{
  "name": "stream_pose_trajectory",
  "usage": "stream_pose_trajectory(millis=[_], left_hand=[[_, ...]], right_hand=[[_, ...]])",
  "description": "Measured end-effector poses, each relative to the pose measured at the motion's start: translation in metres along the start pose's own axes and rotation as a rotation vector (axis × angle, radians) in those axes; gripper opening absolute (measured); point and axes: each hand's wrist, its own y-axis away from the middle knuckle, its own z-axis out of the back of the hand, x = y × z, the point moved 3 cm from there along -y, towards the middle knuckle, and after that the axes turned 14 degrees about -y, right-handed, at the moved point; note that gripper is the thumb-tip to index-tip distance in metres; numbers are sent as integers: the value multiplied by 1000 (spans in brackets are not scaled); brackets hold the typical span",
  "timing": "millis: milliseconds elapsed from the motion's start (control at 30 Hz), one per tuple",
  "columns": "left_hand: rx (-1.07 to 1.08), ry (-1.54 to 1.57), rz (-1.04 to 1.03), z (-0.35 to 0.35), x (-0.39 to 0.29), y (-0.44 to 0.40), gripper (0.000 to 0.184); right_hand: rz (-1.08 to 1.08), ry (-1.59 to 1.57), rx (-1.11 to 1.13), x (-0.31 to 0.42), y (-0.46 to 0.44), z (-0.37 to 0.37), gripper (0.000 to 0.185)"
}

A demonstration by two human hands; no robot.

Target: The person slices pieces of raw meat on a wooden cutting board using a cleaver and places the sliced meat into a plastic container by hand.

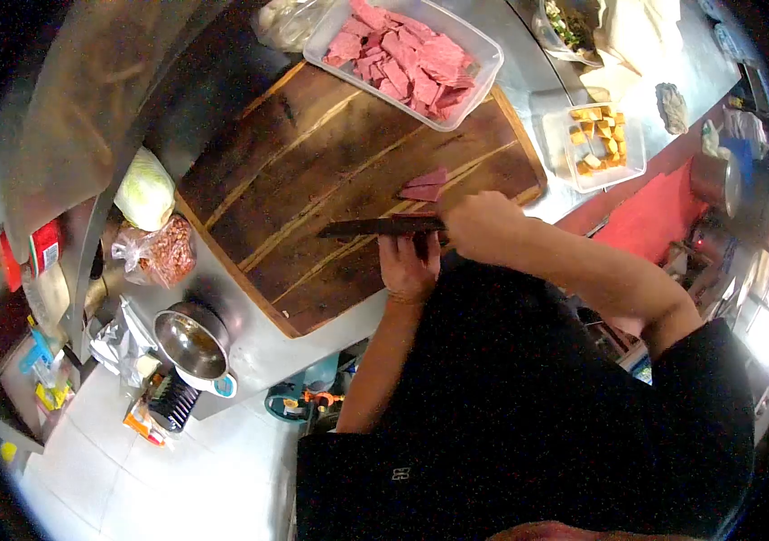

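My right hand (pixel 483 224) is closed round the handle of a knife (pixel 362 227); the dark blade points left across the wooden cutting board (pixel 285 171). Just below the blade my left hand (pixel 409 269) has its fingertips against the blade's near side, closed on a piece of pink meat that is mostly hidden by the knife and fingers. Beyond the blade lie thin cut slices of pink meat (pixel 425 185). At the board's far edge a clear plastic container (pixel 495 59) holds many flat pink meat pieces (pixel 411 59).
Right of the board stands a clear tub (pixel 637 167) of yellow-brown cubes (pixel 603 135). A cabbage (pixel 145 191), a bag of reddish-brown bits (pixel 168 252) and a metal pot (pixel 190 343) line the left side. A bowl of chopped greens (pixel 567 29) is at the back right.
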Motion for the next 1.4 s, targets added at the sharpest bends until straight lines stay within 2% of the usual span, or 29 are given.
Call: stream_pose_trajectory(millis=[33, 100, 200, 233, 300, 433, 500, 533, 633, 700, 733, 800, 933, 1033, 1100, 1233, 1333, 1400], left_hand=[[-34, -22, -9, 3, -1, -3, 35], [75, 27, 17, 8, -1, -5, 33], [11, 17, 10, 12, -6, -13, 34], [10, 19, 13, 12, -7, -11, 34], [5, 50, 9, 11, -5, -12, 35], [-6, 9, -54, -3, 8, 10, 37], [26, -85, -119, -6, 8, 17, 39], [37, -116, -141, -5, 6, 15, 39], [-1, 10, -33, -3, 7, 18, 40], [6, 33, -69, -10, 11, 24, 39], [8, 43, -88, -8, 9, 18, 38], [-27, 26, -64, -1, 3, 5, 35], [7, 50, -13, 13, -1, -9, 32], [40, 29, 5, 6, 2, 10, 32], [27, 36, -24, -13, 12, 32, 32], [-91, -143, -168, -8, 11, 37, 33], [-43, -20, -44, 1, 6, 25, 36], [4, -118, -131, -11, 10, 41, 36]], right_hand=[[6, 2, -11, -1, -5, 1, 24], [31, -74, -135, -1, -16, 7, 26], [-33, -122, -177, -6, 6, 22, 31], [-34, -120, -175, -7, 15, 25, 31], [-79, -59, -28, -10, 35, 20, 31], [-131, -39, 7, -26, 54, -4, 30], [-114, -94, -120, -28, 55, -8, 27], [-117, -95, -116, -29, 52, -14, 27], [-70, -69, -174, -23, 43, -14, 25], [-118, -15, 107, -9, 26, -2, 22], [-123, -21, 95, -5, 18, -4, 22], [19, -58, -39, 0, -3, -7, 23], [134, -44, -160, 3, -19, 8, 28], [33, -67, -133, -2, 10, 22, 30], [-60, -36, -24, -3, 34, 19, 28], [-78, -64, -62, -22, 58, -6, 25], [-64, -93, -135, -23, 58, -9, 25], [-70, -67, -106, -20, 53, -12, 29]])
